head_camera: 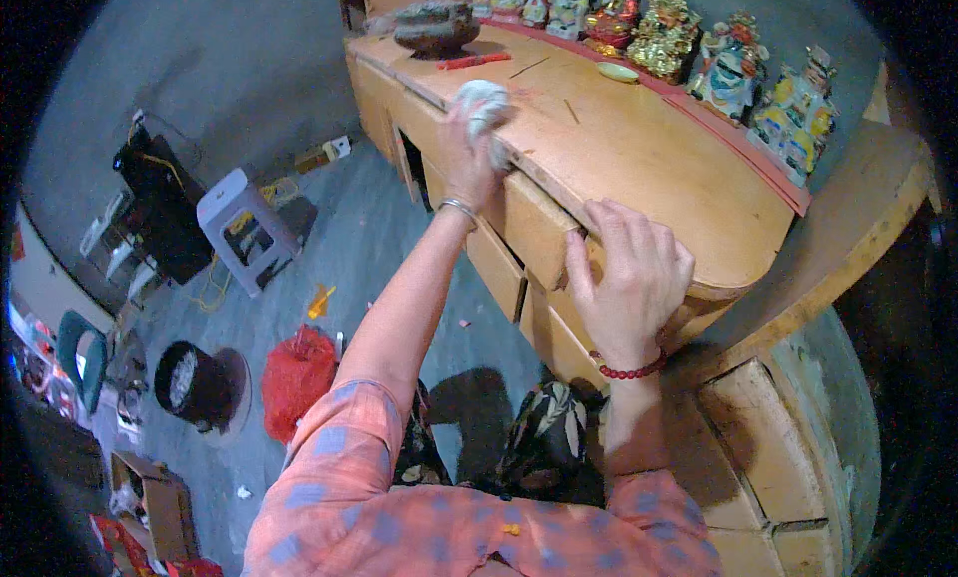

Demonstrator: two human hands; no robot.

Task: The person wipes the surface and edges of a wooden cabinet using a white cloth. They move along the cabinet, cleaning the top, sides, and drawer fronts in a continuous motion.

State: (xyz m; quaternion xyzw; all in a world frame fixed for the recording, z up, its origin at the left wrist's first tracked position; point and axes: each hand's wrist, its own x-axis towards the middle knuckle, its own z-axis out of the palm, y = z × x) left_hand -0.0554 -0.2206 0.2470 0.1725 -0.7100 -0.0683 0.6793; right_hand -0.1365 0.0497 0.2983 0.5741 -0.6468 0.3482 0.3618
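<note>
My left hand (473, 162) grips a crumpled whitish cloth (481, 104) at the front edge of a wooden cabinet's top (599, 143). Nearer to me, my right hand (636, 278) rests with its fingers on the same edge, by the corner of a drawer front (535, 229), and holds no object that I can see. Behind the hands, on the top, are a dark incense burner (436, 29), a red stick-like piece (474, 61), thin brown sticks (572, 111) and a small pale green dish (617, 72).
Several painted figurines (726, 72) line a red strip at the back. A curved wooden ledge (861, 225) adjoins at the right. On the floor at left stand a plastic stool (247, 229), a red bag (297, 382), a black bucket (183, 382) and a cardboard box (161, 506).
</note>
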